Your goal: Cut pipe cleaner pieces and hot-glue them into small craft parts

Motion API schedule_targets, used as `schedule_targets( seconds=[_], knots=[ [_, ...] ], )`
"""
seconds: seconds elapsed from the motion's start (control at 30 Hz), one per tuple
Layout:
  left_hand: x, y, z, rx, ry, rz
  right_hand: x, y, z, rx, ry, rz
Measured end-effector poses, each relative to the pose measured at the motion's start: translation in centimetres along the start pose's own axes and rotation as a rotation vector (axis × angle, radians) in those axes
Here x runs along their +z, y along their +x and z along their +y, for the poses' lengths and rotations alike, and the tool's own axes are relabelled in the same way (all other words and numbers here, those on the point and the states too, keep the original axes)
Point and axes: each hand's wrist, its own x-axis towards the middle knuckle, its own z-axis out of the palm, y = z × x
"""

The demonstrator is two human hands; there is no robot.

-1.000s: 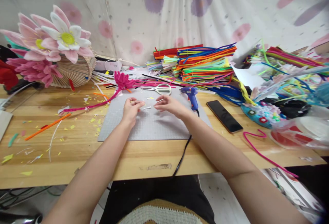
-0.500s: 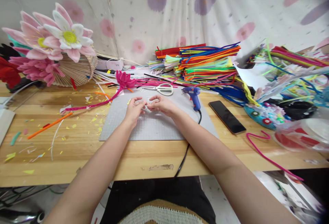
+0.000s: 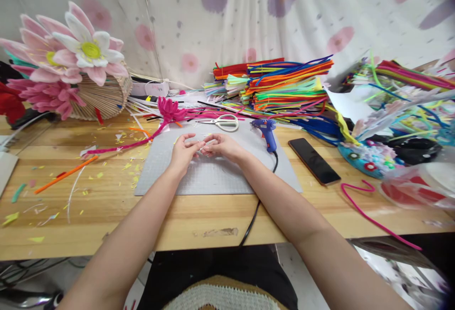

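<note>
Now L hand [image 3: 182, 152] + R hand [image 3: 223, 147] grips pinch white piece [image 3: 202, 148] btwn fingertips, over mat [image 3: 213, 179].

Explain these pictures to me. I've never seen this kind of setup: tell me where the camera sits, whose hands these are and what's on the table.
There is no machine here: a person works with bare hands, and the one camera sits on their head, looking forward and down. The left hand and right hand meet fingertip to fingertip over a grey cutting mat, pinching a small white piece, too small to identify. Around them on the wooden table lie white scissors, a blue glue gun, a dark phone, a pink pipe-cleaner flower and a stack of coloured pipe cleaners.
</note>
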Motion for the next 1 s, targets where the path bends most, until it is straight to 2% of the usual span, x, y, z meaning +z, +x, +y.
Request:
schedule_targets(
  seconds=[0.13, 0.67, 0.9, 1.0],
  knots=[
    [0.1, 0.1, -0.1, -0.002, -0.003, 0.038, -0.3, -0.2, -0.1, -0.041, -0.035, 0.008],
    [0.0, 0.1, -0.1, 0.050, 0.026, 0.049, -1.0, -0.3, -0.4, -0.011, -0.064, -0.002],
    [-0.4, 0.0, -0.4, 0.262, 0.310, -0.061, -1.1, -0.4, -0.4, -0.014, -0.152, 0.033],
    [-0.4, 0.2, -0.9, 0.294, 0.340, -0.064, -0.8, -0.4, -0.5, 0.001, -0.161, 0.043]
  ],
)
